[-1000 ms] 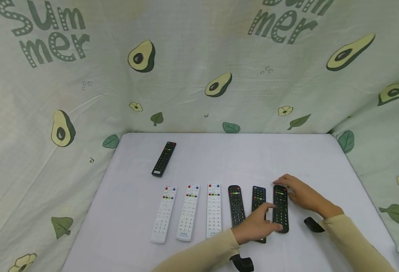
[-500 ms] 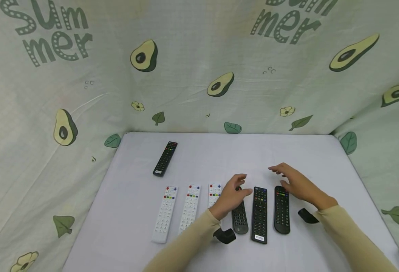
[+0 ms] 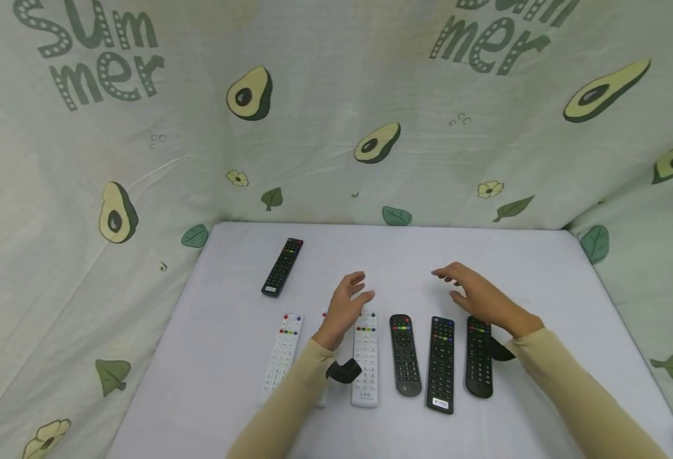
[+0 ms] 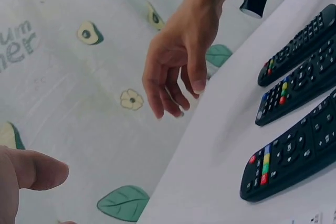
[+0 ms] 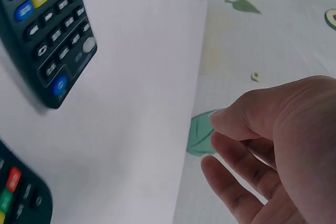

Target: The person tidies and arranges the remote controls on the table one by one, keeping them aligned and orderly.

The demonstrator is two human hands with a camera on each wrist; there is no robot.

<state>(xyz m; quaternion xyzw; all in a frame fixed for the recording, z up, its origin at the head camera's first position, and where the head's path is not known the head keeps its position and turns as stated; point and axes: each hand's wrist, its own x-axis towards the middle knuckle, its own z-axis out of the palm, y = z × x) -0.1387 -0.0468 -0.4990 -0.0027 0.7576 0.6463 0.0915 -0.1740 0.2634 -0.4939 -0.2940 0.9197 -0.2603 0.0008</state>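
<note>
My left hand [image 3: 342, 309] hovers with relaxed fingers, holding nothing, over the top ends of the white remote controls. My left forearm covers most of the middle white remote; the left white remote [image 3: 285, 347] and the right white remote [image 3: 365, 370] show on either side. Further right lie three black remotes: a rounded one [image 3: 405, 357], a longer square-ended one [image 3: 441, 366] and another rounded one [image 3: 478, 366]. Just beyond that last remote, my right hand [image 3: 480, 296] is raised, its fingers loosely bent and nothing in them. The right wrist view shows its thumb and fingers [image 5: 231, 182] apart.
A single black remote [image 3: 282, 268] lies slanted at the back left of the white table [image 3: 520, 255]. Printed cloth [image 3: 313, 115] hangs behind the table and along its sides. Black wrist cameras [image 3: 345, 371] stick out below both hands.
Both hands have come off the rightmost black remote. The left hand moved left across the row to the white remotes; the right hand rose and shifted left. The remotes stay in their row.
</note>
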